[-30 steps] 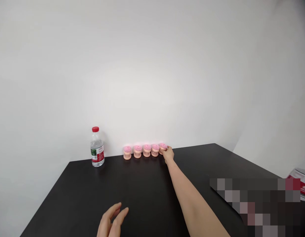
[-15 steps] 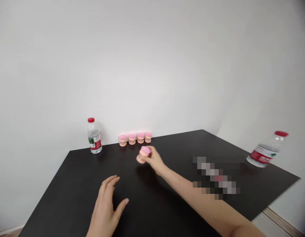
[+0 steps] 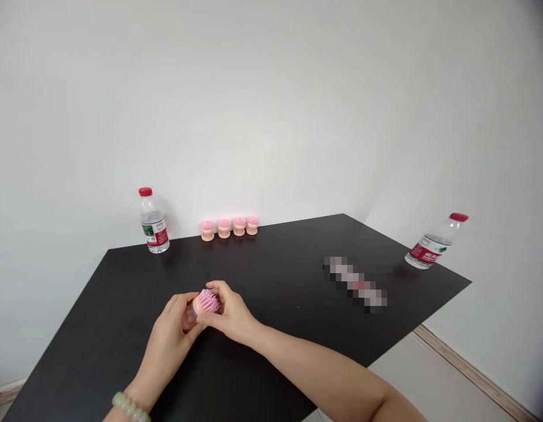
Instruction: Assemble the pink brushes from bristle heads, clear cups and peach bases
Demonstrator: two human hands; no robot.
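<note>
Between my two hands, above the near part of the black table, is a small pink scrubbing brush. Its bristles tilt up and to the right, and its pale, partly see-through base points down-left. My left hand, with a beaded bracelet at the wrist, is closed around the base. Fingers and thumb of my right hand grip the bristle end from the right. Several matching brushes stand upright in a row by the wall, bristles up.
A water bottle with a red cap stands at the back left. Another red-capped bottle is near the right edge. A long pixelated object lies on the right part of the table. The white wall borders the back.
My right hand has brought the brush nearer and to the left. My left hand, open before, has closed on its base. The view has shifted a little.
</note>
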